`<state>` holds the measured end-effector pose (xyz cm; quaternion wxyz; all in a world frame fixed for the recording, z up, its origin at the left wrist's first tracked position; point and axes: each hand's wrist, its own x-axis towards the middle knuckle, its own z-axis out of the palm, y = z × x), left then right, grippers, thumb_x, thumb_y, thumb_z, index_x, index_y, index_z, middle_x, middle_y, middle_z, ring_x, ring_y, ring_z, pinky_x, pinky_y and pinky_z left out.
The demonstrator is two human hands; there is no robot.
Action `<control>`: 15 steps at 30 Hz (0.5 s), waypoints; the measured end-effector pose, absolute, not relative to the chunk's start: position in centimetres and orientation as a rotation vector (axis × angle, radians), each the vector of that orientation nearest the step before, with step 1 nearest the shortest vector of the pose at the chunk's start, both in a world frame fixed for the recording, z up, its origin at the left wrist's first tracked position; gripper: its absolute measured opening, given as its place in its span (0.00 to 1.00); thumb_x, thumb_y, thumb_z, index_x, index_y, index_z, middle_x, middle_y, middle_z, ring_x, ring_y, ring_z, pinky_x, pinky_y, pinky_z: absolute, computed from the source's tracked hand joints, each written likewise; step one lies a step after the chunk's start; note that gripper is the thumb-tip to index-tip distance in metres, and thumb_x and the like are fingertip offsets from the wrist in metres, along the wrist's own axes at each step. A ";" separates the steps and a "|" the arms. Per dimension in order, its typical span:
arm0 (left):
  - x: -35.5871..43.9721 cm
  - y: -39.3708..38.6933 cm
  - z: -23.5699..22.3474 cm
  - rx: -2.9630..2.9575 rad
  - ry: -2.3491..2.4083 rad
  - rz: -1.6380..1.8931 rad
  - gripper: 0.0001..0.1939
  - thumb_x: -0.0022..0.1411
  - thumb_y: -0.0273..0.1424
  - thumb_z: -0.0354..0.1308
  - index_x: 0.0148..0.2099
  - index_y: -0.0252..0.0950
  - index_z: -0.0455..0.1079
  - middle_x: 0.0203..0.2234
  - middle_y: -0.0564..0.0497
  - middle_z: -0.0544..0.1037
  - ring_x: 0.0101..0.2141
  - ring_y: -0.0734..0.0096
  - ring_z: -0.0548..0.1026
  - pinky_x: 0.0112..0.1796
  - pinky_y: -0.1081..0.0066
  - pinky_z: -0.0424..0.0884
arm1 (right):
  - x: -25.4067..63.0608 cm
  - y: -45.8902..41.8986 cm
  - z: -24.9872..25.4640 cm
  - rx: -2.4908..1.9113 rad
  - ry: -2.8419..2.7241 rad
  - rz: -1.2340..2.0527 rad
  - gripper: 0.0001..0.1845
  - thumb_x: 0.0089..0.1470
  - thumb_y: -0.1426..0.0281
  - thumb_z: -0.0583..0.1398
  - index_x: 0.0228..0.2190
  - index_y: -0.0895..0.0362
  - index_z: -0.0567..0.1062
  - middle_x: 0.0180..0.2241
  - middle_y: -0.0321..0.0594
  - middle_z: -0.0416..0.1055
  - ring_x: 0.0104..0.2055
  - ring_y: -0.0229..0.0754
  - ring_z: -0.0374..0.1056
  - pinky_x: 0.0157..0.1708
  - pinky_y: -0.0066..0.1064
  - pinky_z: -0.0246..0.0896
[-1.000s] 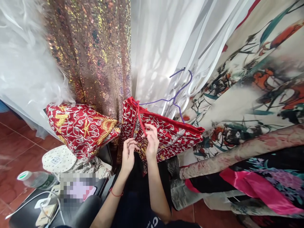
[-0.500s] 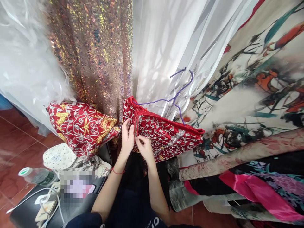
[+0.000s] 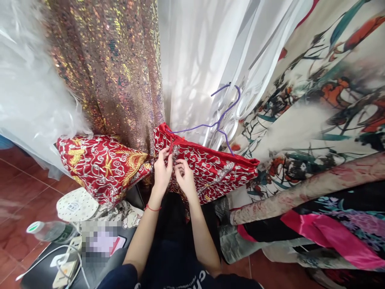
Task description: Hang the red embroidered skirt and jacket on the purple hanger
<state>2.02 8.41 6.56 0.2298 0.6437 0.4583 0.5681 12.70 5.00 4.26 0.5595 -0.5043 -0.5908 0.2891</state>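
A red garment (image 3: 204,170) with silver and gold embroidery hangs in front of me on a purple hanger (image 3: 218,124), its plain red edge (image 3: 216,152) running along the top. My left hand (image 3: 161,172) is closed, thumb and fingers pinching a narrow red trimmed strip just below that edge. Close beside it, my right hand (image 3: 185,178) is curled with its thumb and forefinger together on the cloth by the same strip. What lies exactly between the fingertips is too small to make out. A matching red embroidered piece (image 3: 104,168) spreads out to the left.
Behind hang a sequined gold cloth (image 3: 105,60), sheer white fabric (image 3: 192,60) and white hangers (image 3: 255,80). Printed floral cloth (image 3: 300,120) fills the right side. At lower left, a bottle (image 3: 49,231), a phone (image 3: 117,245), a dotted white cap (image 3: 76,204) and a cable (image 3: 39,257) lie on a black surface (image 3: 36,277).
Both hands have shifted slightly up the strip toward the garment's top edge. The right fingers have moved up and a little right, and the strip is more covered. The view has shifted slightly.
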 end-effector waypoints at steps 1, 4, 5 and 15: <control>1.8 8.3 6.5 1.774 1.242 1.554 0.14 0.71 0.36 0.51 0.54 0.39 0.68 0.45 0.45 0.81 0.45 0.64 0.80 0.48 0.64 0.74 | 12.6 5.5 4.4 -1.198 -1.394 0.671 0.15 0.60 0.65 0.55 0.48 0.55 0.69 0.34 0.38 0.74 0.28 0.36 0.69 0.28 0.27 0.65; 1.2 8.0 6.6 1.807 1.201 1.533 0.12 0.70 0.37 0.52 0.50 0.38 0.71 0.44 0.45 0.81 0.43 0.64 0.80 0.48 0.65 0.74 | 12.4 6.6 4.8 -1.159 -1.459 0.560 0.15 0.59 0.64 0.56 0.46 0.55 0.72 0.42 0.44 0.74 0.39 0.40 0.72 0.38 0.31 0.69; 1.1 7.9 6.7 1.816 1.203 1.546 0.12 0.70 0.37 0.52 0.49 0.38 0.72 0.44 0.45 0.81 0.43 0.64 0.80 0.48 0.65 0.73 | 12.3 6.6 4.9 -1.150 -1.485 0.510 0.12 0.59 0.64 0.57 0.43 0.55 0.73 0.44 0.45 0.74 0.44 0.42 0.72 0.43 0.33 0.69; 1.6 8.5 7.4 1.379 1.079 1.496 0.18 0.71 0.46 0.47 0.44 0.39 0.69 0.24 0.56 0.67 0.23 0.76 0.64 0.26 0.75 0.64 | 11.5 5.5 4.9 -1.112 -1.158 0.675 0.11 0.64 0.59 0.54 0.36 0.53 0.67 0.24 0.31 0.69 0.28 0.38 0.67 0.35 0.29 0.64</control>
